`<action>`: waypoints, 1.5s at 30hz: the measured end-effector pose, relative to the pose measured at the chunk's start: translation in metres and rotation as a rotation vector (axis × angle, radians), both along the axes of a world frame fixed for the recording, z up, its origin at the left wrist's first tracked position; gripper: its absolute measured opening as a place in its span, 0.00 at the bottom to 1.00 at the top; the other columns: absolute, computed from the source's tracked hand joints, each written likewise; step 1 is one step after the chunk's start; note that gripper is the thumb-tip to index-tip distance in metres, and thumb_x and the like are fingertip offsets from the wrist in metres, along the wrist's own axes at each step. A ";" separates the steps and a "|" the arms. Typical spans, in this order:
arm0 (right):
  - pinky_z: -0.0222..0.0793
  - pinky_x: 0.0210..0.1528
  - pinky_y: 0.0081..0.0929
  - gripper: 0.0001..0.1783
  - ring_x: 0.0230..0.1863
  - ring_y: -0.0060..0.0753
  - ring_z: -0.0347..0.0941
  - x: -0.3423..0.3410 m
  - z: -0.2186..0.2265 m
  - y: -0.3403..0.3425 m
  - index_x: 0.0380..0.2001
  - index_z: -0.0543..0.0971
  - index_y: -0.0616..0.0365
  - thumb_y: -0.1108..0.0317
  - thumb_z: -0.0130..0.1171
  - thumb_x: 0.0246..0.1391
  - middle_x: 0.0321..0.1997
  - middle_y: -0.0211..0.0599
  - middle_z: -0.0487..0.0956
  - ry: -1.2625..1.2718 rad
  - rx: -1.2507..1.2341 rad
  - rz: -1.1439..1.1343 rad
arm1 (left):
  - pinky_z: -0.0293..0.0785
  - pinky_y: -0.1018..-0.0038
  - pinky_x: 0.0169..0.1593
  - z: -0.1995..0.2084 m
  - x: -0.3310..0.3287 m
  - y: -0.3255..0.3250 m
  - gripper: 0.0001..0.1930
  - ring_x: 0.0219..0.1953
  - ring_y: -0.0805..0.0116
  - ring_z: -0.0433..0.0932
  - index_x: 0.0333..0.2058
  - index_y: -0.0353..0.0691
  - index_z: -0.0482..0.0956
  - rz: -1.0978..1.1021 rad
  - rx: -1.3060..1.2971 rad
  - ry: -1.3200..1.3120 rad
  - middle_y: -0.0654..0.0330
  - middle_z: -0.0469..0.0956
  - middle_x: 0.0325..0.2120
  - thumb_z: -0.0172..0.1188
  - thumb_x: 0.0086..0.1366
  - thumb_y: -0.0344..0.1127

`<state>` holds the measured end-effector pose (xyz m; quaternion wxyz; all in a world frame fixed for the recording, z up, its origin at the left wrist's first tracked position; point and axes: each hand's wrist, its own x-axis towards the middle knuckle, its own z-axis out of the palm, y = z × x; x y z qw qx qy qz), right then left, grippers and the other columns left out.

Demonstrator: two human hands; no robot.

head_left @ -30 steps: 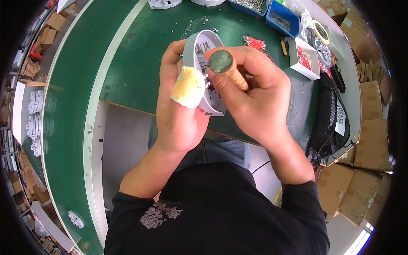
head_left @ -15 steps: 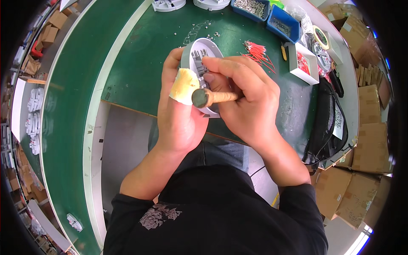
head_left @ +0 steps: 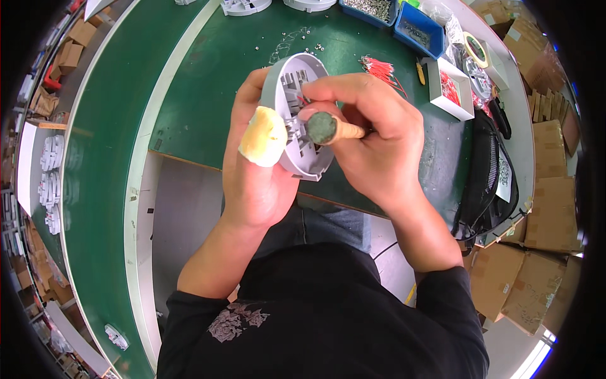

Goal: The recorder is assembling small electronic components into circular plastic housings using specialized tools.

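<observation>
My left hand [head_left: 255, 183] is closed around a grey round-ended plastic housing [head_left: 306, 168], holding it tilted above the bench's front edge. A yellowish-white wrap [head_left: 264, 136] covers its thumb. Inside the housing are moulded ribs and small metal parts. My right hand [head_left: 382, 136] grips a tool [head_left: 344, 129] with a tan wrapped handle and a dark round end; its other end is hidden by the hand. The right thumb and forefinger meet inside the housing, where a bit of red shows at their tips. What they pinch is mostly covered.
Red wires [head_left: 380, 67] lie on the green bench [head_left: 208, 95] beyond my hands. Blue bins [head_left: 420, 31] of small metal parts stand behind, with a white box [head_left: 449, 91] of red pieces at right. A black mesh bag [head_left: 483, 170] sits at the right edge.
The housing has tipped, showing more of its inside and lower end. The tool's dark end has moved right and up, and my left thumb has shifted left off the rim.
</observation>
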<state>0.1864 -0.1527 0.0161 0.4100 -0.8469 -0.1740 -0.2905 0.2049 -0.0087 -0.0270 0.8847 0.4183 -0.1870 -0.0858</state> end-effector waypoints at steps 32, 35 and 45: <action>0.73 0.36 0.15 0.07 0.34 0.15 0.77 -0.021 0.007 -0.003 0.39 0.82 0.64 0.79 0.66 0.57 0.33 0.29 0.83 0.228 0.059 0.075 | 0.77 0.56 0.61 -0.014 0.014 0.022 0.28 0.59 0.49 0.77 0.65 0.32 0.63 -0.202 -0.081 0.002 0.43 0.73 0.58 0.47 0.76 0.47; 0.74 0.35 0.15 0.07 0.35 0.15 0.78 -0.021 -0.001 0.002 0.39 0.81 0.65 0.80 0.66 0.57 0.34 0.29 0.82 0.281 0.144 0.028 | 0.77 0.55 0.61 -0.017 0.008 0.019 0.28 0.58 0.50 0.77 0.65 0.33 0.64 -0.099 0.038 -0.056 0.43 0.74 0.58 0.47 0.76 0.47; 0.72 0.40 0.22 0.10 0.38 0.19 0.75 -0.015 0.022 -0.012 0.45 0.77 0.63 0.70 0.60 0.65 0.38 0.30 0.81 0.360 0.156 0.018 | 0.80 0.63 0.56 -0.006 0.010 0.014 0.23 0.51 0.58 0.82 0.60 0.36 0.73 -0.054 -0.277 0.400 0.50 0.80 0.52 0.46 0.67 0.19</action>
